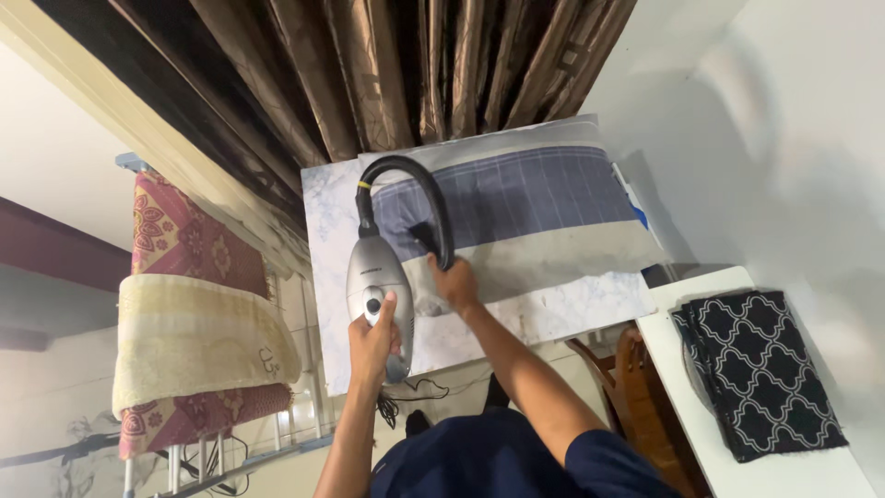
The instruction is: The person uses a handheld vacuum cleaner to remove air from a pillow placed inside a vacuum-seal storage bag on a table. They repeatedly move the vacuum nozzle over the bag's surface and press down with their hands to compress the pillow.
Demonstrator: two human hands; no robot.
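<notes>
Fingers of my left hand (373,337) are wrapped tight around the handle of a silver handheld vacuum (378,286), my thumb up near its round button. Off to the left of that hand, well apart, a drying rack (198,461) carries a red patterned cloth (189,242) and a cream towel (189,341) draped over it. A thin cord (419,392) trails below the vacuum, just beside my left wrist.

From the top of the vacuum a black hose (419,180) arches up and over to the right, coming down into my right hand (454,281), whose fingers are clenched on its lower end. The dark nozzle (424,235) just above those fingers rests against a blue striped cloth (502,194), which lies spread on the marble-patterned counter (553,309). Beyond the cloth, farther from both hands, brown curtains (387,65) hang in folds.

Right of my right forearm, a wooden chair (636,383) stands partly under a white table (687,387). On that table, well away from my fingers, lies a folded black cloth (756,369) with a white lattice pattern, next to the white wall (802,138).
</notes>
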